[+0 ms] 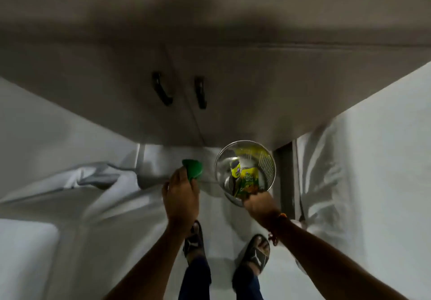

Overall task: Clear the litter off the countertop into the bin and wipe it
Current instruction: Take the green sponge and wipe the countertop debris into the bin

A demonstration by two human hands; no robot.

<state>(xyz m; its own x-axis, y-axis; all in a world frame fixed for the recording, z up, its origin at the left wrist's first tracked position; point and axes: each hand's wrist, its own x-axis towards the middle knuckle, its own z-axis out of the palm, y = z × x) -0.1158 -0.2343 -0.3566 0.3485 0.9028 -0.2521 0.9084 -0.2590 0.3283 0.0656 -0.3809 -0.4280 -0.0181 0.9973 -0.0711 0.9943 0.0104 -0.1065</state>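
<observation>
A round steel bin (pixel 268 166) stands on the floor below the counter front, holding yellow and green wrappers. My right hand (pixel 257 203) is at the bin's near rim, its fingers closed on a green and yellow snack wrapper (pixel 248 180) that reaches into the bin. My left hand (pixel 180 193) hovers left of the bin and grips a green cloth (pixel 192 168). The countertop surface itself is out of sight.
Cabinet doors with two black handles (pixel 179 92) fill the upper view. White sheeting (pixel 81 206) covers the floor to the left and hangs at the right (pixel 326 171). My feet in black sandals (pixel 255 253) stand just behind the bin.
</observation>
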